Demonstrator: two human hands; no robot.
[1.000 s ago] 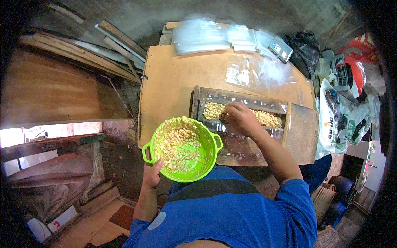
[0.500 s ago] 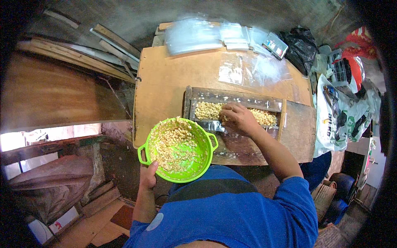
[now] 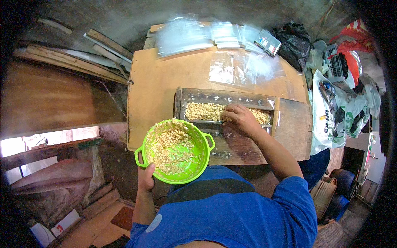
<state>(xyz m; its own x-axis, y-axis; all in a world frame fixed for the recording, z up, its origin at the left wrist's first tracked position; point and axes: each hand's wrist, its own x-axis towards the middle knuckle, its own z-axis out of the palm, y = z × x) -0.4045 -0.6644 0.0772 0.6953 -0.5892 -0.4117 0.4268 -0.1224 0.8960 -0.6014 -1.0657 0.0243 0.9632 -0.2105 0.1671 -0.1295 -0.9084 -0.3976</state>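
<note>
Gripping the lime-green two-handled bowl at lower centre-left, the left hand holds it near the wooden trough, probably for short reach; mid-frame, bent fingers of the right hand touch pale kernels, any pinch hidden.

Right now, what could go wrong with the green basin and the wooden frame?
Only the left hand grips the green two-handled basin, at one side, so it might tip and spill bean-like pieces.

The right hand, at the wooden frame, could scatter more; pieces already dot its wood.
</note>
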